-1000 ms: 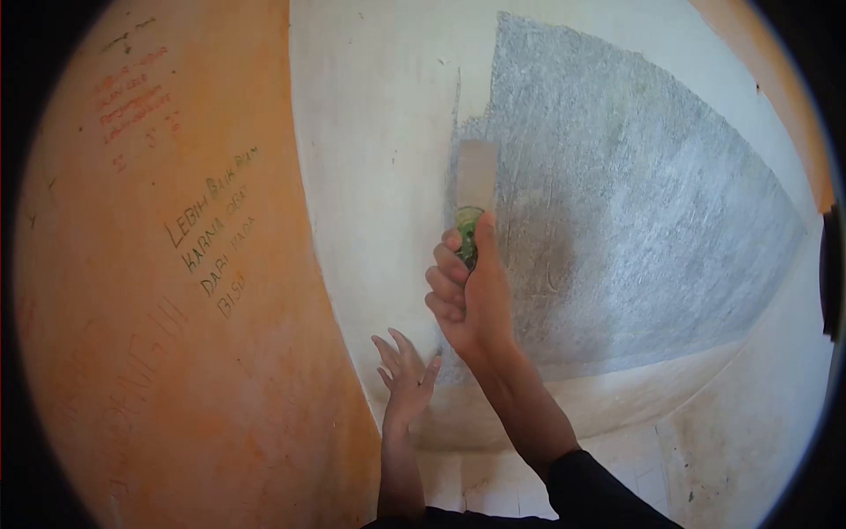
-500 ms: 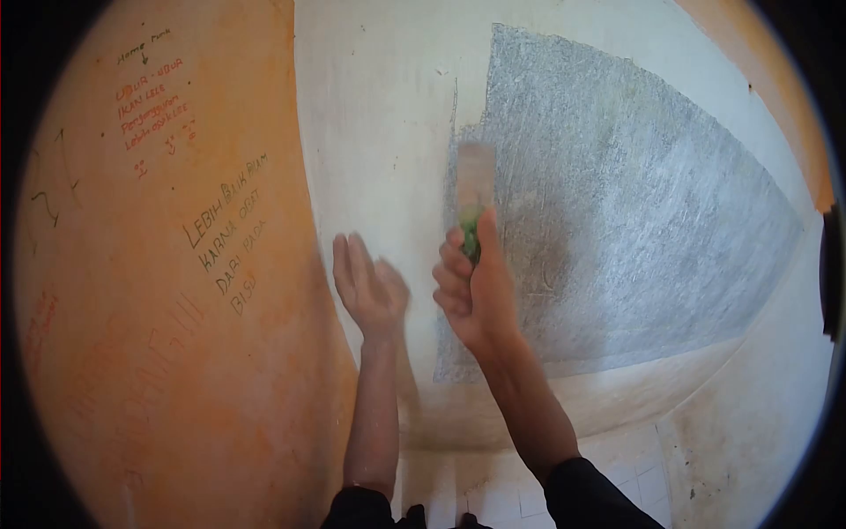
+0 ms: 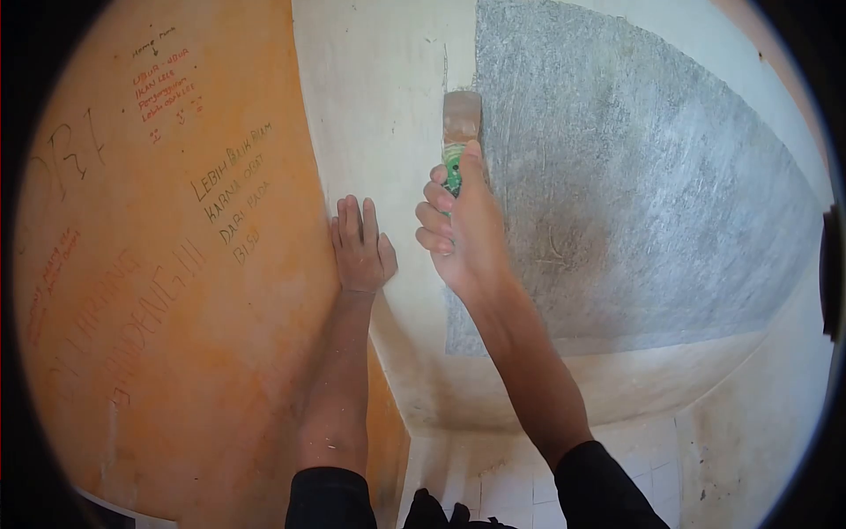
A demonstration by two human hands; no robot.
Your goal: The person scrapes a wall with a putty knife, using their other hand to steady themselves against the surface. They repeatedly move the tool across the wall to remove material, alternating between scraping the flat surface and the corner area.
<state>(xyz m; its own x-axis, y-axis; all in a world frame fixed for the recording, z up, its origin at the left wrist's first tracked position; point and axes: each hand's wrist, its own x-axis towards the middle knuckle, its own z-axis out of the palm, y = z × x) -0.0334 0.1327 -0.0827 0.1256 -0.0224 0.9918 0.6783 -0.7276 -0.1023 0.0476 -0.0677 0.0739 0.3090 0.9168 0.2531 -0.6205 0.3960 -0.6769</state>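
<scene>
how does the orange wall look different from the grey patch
The orange wall carries red and dark handwriting; the grey patch shows no lettering. The orange wall looks fairly smooth and blotchy, while the grey patch looks rough and streaky. The scraper is at the grey patch's left edge, away from the orange wall. Both are uneven in tone.

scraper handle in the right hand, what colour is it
Green, with a paler yellowish-green part near the blade; the head view shows it best.

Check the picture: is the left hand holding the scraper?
No, the right hand grips the scraper, while the left hand rests open on the white wall.
</scene>
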